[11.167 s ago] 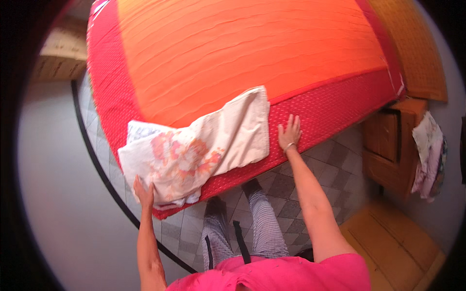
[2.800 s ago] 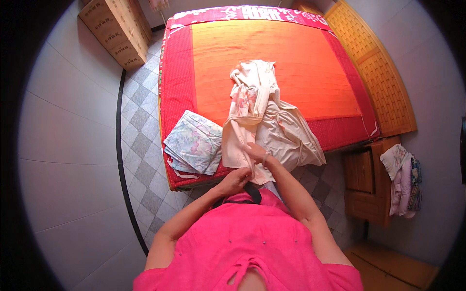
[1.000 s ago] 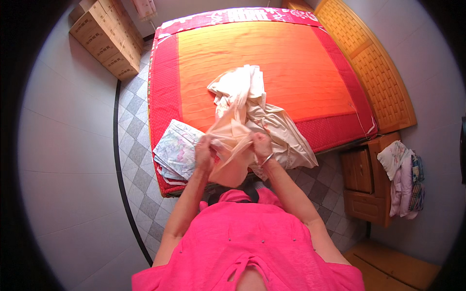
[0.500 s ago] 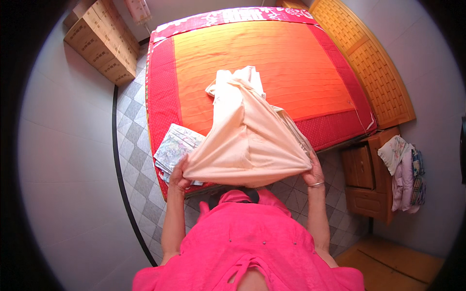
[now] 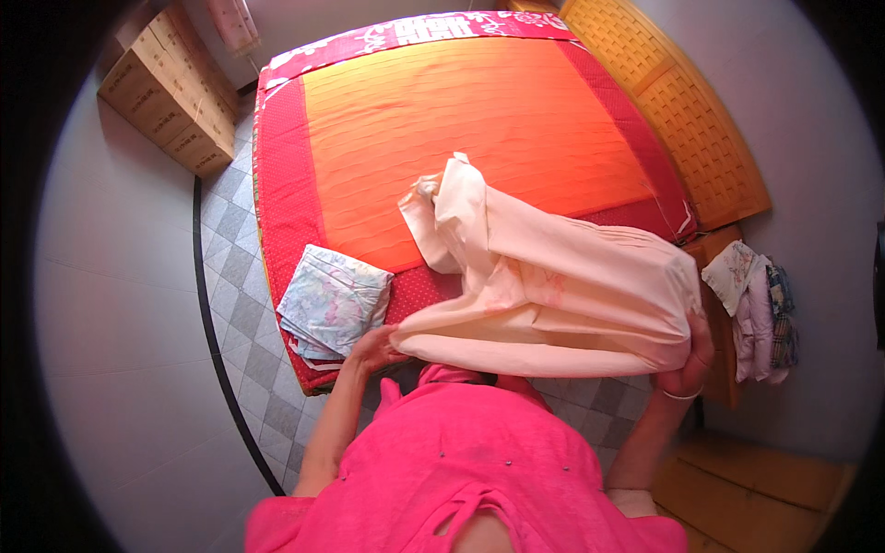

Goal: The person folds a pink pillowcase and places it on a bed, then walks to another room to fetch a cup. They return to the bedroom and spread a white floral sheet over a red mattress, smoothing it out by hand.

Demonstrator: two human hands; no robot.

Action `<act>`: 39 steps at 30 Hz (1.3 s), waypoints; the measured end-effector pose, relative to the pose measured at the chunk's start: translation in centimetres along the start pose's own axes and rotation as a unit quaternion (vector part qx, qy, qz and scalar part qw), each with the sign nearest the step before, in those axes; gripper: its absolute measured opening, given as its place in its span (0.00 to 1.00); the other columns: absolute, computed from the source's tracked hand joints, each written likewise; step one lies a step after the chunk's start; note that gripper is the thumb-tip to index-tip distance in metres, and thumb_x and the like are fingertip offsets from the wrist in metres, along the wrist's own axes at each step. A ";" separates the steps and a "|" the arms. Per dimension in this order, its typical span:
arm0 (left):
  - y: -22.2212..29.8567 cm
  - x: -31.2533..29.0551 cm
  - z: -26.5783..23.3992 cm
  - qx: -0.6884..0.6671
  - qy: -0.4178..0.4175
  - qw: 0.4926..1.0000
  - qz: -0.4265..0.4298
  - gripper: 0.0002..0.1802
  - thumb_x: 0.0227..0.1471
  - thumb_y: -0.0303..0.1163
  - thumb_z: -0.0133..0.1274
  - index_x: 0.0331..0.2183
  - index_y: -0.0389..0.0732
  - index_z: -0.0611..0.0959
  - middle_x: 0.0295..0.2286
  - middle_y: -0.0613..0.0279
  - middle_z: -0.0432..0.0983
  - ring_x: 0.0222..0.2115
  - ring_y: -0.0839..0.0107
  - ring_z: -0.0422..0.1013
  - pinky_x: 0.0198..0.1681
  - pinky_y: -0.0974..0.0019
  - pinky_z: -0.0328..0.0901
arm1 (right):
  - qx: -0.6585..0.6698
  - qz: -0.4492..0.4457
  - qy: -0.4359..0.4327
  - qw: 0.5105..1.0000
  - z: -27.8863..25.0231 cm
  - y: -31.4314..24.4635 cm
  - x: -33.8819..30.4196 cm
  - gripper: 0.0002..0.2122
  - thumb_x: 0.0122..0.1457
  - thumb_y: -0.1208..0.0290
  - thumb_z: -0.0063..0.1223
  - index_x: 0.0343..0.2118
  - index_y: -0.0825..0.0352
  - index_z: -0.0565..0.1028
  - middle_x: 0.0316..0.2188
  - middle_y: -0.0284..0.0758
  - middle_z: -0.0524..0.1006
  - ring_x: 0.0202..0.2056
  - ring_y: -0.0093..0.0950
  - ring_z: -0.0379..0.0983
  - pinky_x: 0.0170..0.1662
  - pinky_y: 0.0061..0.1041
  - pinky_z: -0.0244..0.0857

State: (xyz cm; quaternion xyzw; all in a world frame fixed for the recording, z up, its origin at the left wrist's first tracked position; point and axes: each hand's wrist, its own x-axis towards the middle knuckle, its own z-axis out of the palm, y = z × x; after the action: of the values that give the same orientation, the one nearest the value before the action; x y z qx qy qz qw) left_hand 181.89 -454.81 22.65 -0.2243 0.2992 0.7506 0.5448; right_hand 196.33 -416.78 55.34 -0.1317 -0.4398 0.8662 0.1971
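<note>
A large pale peach cloth, like a bed sheet (image 5: 572,276), stretches in front of me, its near edge held between both hands. My left hand (image 5: 375,348) is closed on the near left corner, close to the bed's front edge. My right hand (image 5: 690,355), with a bangle at the wrist, grips the right end, out past the bed's corner. The sheet's far part lies bunched on the orange middle of the bed (image 5: 461,101). Beside my left hand, a folded pale blue floral cloth (image 5: 336,295) rests on the red border. Folds of the sheet partly hide the fingers of both hands.
A wooden headboard (image 5: 678,111) stands along the bed's right side. A wooden nightstand (image 5: 724,369) bears a pile of folded clothes (image 5: 758,318). Stacked cardboard boxes (image 5: 171,97) stand at the far left. Grey checked floor tiles (image 5: 244,313) run along the left wall.
My right hand has swung outward to the right, pulling the sheet wide. The left hand has come slightly inward and down. The floral folded cloth shows more fully now.
</note>
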 end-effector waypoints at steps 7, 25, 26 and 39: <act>0.2 13.7 4.7 0.249 0.188 0.938 0.154 0.55 0.37 0.50 0.57 0.54 0.36 0.41 0.53 0.50 0.44 0.55 0.61 0.42 0.54 0.59 0.45 | -0.011 0.037 -0.114 0.993 11.0 -1.8 0.7 0.17 0.53 0.70 0.40 0.46 0.70 0.64 0.45 0.42 0.66 0.46 0.32 0.62 0.50 0.34 0.55; 12.2 -1.9 14.9 0.434 -0.047 0.798 0.415 0.19 0.52 0.33 0.41 0.46 0.38 0.66 0.42 0.60 0.64 0.44 0.71 0.61 0.48 0.67 0.57 | -0.013 -0.065 0.139 0.988 -0.4 -12.3 8.7 0.13 0.52 0.68 0.44 0.38 0.70 0.69 0.36 0.37 0.72 0.38 0.29 0.68 0.43 0.29 0.63; 15.0 -3.4 11.4 0.572 0.090 0.614 0.537 0.17 0.53 0.33 0.38 0.45 0.38 0.67 0.41 0.61 0.65 0.43 0.72 0.61 0.47 0.67 0.57 | -0.017 -0.068 0.171 0.983 -2.2 -13.3 9.2 0.13 0.52 0.67 0.42 0.38 0.69 0.69 0.36 0.37 0.72 0.39 0.30 0.68 0.43 0.29 0.63; 30.2 -27.6 26.7 0.447 0.422 0.140 0.777 0.18 0.49 0.29 0.46 0.44 0.38 0.69 0.39 0.54 0.69 0.40 0.64 0.66 0.45 0.68 0.59 | -0.060 -0.345 0.292 0.890 -19.0 -31.3 16.3 0.13 0.55 0.72 0.38 0.41 0.74 0.65 0.41 0.41 0.67 0.42 0.30 0.64 0.45 0.25 0.60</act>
State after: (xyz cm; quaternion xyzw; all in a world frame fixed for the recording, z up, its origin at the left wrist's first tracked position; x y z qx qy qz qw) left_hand 161.33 -462.04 66.32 0.1280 0.7811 0.2997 -0.5327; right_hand 196.60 -379.10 68.95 -0.2299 -0.4314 0.6380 0.5950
